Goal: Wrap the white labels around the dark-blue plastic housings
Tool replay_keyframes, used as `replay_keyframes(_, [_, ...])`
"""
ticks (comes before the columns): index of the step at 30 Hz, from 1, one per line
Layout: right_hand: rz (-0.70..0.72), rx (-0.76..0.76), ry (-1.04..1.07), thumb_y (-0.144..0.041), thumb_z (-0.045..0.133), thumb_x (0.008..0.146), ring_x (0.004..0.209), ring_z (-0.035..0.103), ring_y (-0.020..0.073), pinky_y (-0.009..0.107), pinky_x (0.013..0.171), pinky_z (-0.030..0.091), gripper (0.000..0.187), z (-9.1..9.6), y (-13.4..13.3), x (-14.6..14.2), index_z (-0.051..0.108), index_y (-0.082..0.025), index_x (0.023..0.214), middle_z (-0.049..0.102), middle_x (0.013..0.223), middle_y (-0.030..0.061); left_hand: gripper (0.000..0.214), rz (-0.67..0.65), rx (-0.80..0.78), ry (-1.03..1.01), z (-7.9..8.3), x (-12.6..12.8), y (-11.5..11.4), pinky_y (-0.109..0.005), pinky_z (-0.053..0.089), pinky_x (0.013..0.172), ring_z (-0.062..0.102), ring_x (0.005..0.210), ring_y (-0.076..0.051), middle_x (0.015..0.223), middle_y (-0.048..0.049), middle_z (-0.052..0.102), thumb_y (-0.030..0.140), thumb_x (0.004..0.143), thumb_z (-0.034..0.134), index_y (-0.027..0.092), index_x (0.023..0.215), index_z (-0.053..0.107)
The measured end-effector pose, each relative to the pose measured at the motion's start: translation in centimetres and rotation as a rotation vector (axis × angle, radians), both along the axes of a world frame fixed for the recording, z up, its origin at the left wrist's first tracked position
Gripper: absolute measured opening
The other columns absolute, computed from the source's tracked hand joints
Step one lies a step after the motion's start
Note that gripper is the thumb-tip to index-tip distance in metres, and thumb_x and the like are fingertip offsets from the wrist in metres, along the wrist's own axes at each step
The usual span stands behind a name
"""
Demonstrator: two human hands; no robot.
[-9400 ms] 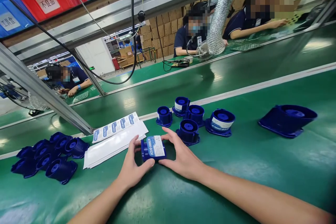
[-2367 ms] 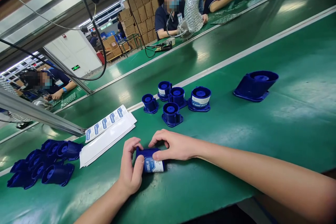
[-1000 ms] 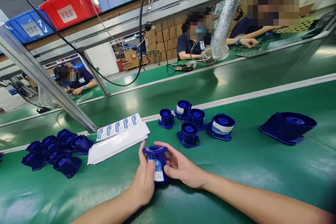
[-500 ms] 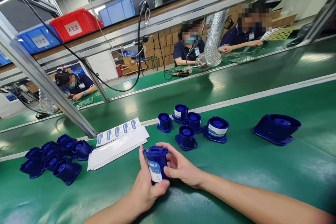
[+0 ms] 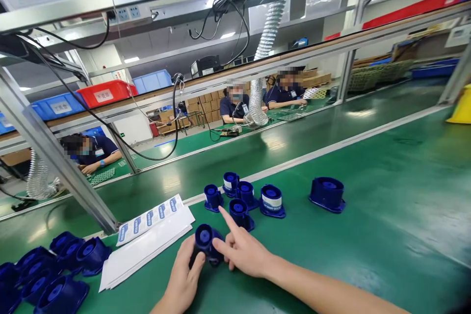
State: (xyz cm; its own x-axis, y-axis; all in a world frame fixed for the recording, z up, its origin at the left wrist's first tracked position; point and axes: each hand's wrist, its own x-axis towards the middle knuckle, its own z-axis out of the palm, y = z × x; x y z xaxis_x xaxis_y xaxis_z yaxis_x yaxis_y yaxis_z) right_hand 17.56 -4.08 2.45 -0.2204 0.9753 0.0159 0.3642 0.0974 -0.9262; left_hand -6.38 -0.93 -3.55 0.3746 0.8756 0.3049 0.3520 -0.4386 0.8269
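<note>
A dark blue plastic pump housing [image 5: 204,236] is held low over the green bench, its round open end tilted towards me. My left hand [image 5: 184,270] wraps its left side, thumb in front. My right hand [image 5: 247,250] is at its right, thumb against the rim, index finger stretched out and the other fingers curled. No label shows on the held housing from this side. Just beyond stand several similar housings; one [image 5: 271,201] carries a white and blue label, and another [image 5: 239,212] is close behind my right index finger.
White label sheets [image 5: 147,245] lie to the left, the top one [image 5: 150,218] printed with blue labels. A cluster of housings [image 5: 61,294] sits at the lower left. One housing [image 5: 327,194] stands apart on the right. Co-workers sit across the bench behind a metal frame [image 5: 69,157].
The held housing has been turned: its printed label faced me before, now its open end does. My right index finger has straightened. The view has shifted, showing more of the right side.
</note>
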Motion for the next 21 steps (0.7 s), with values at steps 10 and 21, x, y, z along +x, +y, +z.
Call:
replay_keyframes(10, [-0.036,0.626,-0.538,-0.046,0.062,0.097,0.072,0.079,0.0309,0.036,0.068,0.053,0.052,-1.8,1.7,0.5,0.070,-0.021,0.142,0.085,0.082,0.0103,0.067,0.003,0.117,0.368,0.6,-0.6,0.2,-0.055,0.032,0.132,0.040,0.156,-0.034,0.168,-0.0135,0.042,0.047,0.098,0.060,0.024,0.159,0.048])
replay_keyframes(21, [-0.158,0.625,-0.565,-0.047,0.049,0.100,0.064,0.077,0.0322,0.038,0.061,0.053,0.059,-2.1,3.9,1.9,0.064,-0.018,0.149,0.079,0.065,0.0053,0.108,0.390,0.085,0.644,3.9,-7.9,6.1,-0.064,-0.003,0.132,0.015,0.164,-0.043,0.167,-0.0184,0.042,0.060,0.077,0.077,0.017,0.166,0.033])
